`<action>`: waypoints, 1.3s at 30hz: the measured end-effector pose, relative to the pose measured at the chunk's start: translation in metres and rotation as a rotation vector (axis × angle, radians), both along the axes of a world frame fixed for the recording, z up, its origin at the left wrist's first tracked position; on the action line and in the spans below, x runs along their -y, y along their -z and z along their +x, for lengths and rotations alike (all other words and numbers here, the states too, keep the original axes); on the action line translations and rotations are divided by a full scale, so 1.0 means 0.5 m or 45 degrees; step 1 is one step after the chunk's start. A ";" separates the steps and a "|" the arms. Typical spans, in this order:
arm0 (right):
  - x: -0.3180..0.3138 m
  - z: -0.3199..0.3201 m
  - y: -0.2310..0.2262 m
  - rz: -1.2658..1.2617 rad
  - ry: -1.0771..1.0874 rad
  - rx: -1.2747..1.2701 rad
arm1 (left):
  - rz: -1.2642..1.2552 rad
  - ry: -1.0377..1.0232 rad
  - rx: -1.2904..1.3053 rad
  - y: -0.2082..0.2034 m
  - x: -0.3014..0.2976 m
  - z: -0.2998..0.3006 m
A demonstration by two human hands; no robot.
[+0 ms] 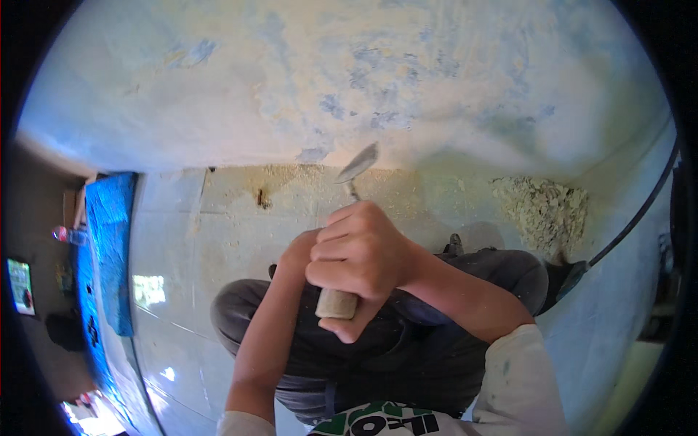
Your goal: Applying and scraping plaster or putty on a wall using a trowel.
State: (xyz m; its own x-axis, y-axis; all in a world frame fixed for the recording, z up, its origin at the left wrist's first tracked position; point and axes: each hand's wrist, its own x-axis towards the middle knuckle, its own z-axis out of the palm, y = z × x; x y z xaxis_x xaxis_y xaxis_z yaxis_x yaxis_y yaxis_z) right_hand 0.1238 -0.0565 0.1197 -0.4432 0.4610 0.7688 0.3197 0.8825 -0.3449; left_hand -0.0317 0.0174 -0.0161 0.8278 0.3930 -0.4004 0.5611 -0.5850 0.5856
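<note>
My right hand (pixel 360 251) is closed around the wooden handle of a small trowel (pixel 358 163). The handle's pale butt end sticks out below my fist, and the narrow metal blade points up toward the foot of the wall, apparently apart from it. Close behind the right hand is my left hand (pixel 299 253). Its fingers are hidden there, so whether it also grips the trowel does not show. Ahead rises a pale wall (pixel 240 94) with patchy blue and whitish areas. Small flakes (pixel 305 174) lie scattered along its base on the tiled floor (pixel 171 240).
A heap of pale flakes (pixel 542 211) lies on the right, beside a dark long-handled tool (pixel 636 218) whose head is near my knee. Blue plastic sheeting (pixel 110 247) covers something low on the left, with a clear bottle (pixel 69 235) near it. My bent knees flank my hands.
</note>
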 end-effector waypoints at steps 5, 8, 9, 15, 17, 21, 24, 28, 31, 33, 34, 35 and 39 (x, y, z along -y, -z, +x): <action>-0.006 0.063 0.057 0.022 0.219 -0.204 | 0.170 0.065 -0.184 -0.057 0.011 0.013; -0.033 0.091 0.084 0.076 0.461 -0.180 | 0.151 0.036 -0.225 -0.086 0.016 0.019; -0.044 0.095 0.090 0.016 0.474 -0.113 | 0.143 0.050 -0.244 -0.092 0.017 0.020; -0.066 0.090 0.098 0.092 0.410 -0.131 | 0.058 -0.039 -0.375 -0.103 0.014 0.040; -0.063 0.097 0.099 0.062 0.414 -0.192 | 0.081 -0.007 -0.367 -0.099 0.014 0.045; -0.062 0.122 0.097 0.057 0.379 -0.255 | 0.046 0.022 -0.361 -0.086 0.015 0.045; -0.066 0.134 0.083 0.035 0.368 -0.281 | 0.105 0.094 -0.290 -0.074 0.012 0.042; -0.052 0.135 0.038 -0.186 0.289 -0.433 | 0.227 -0.030 -0.087 -0.066 0.005 0.050; -0.016 0.140 0.007 -0.409 0.158 -0.684 | 0.568 -0.264 0.339 -0.066 0.004 0.065; 0.008 0.145 -0.002 -0.550 0.079 -0.775 | 0.577 -0.424 0.878 -0.069 0.006 0.074; 0.018 0.149 -0.002 -0.646 -0.031 -0.953 | 0.570 -0.442 0.907 -0.071 0.006 0.076; 0.029 0.152 0.001 -0.720 -0.137 -1.140 | 0.502 -0.387 0.833 -0.073 0.007 0.076; 0.078 0.180 0.013 -0.696 0.067 -1.085 | 0.582 -0.330 0.735 -0.083 0.004 0.060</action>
State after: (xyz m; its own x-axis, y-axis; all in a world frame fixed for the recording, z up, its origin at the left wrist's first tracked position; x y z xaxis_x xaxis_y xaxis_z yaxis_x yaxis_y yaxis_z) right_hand 0.2140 -0.0956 0.1134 0.1856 0.8477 0.4970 -0.1874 0.5270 -0.8289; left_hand -0.0015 0.0154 0.0254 0.7151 0.6243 0.3145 0.3922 -0.7308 0.5587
